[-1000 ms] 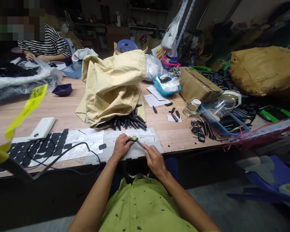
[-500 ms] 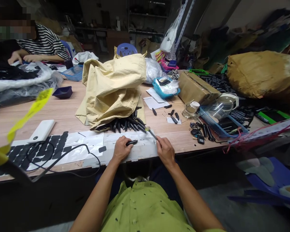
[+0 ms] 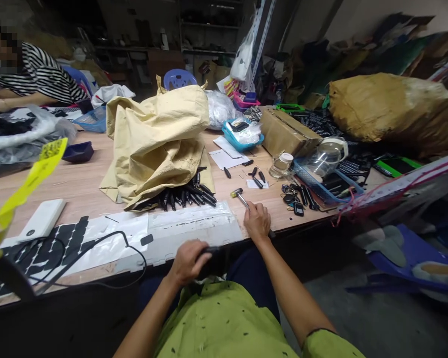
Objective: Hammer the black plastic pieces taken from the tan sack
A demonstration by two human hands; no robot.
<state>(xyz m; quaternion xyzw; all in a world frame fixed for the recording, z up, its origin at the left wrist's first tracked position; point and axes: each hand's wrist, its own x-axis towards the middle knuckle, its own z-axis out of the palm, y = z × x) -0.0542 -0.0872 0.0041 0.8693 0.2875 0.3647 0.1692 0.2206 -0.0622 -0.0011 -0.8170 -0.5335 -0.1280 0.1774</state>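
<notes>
A small black tapered piece (image 3: 211, 250) is pinched in my left hand (image 3: 189, 261), in front of the table's near edge. My right hand (image 3: 257, 221) is closed round a small hammer (image 3: 240, 197), which lies low over the table with its yellow-tipped head pointing away to the left. Several black pieces (image 3: 188, 195) spill from the mouth of a cream cloth bag (image 3: 157, 134) beyond my hands. Between my hands and the bag, a clear sheet (image 3: 194, 223) covers the table edge.
White power bank (image 3: 43, 219) and black cable at left, near a yellow tag (image 3: 32, 181). Glass jar (image 3: 281, 165), keys (image 3: 289, 194), blue basket (image 3: 321, 189) and cardboard box (image 3: 289, 133) at right. A person in a striped top (image 3: 47, 74) sits at the far left.
My left hand has drawn back off the table edge with the black piece. My right hand and the hammer have shifted right, away from the clear sheet. The camera view has turned slightly.
</notes>
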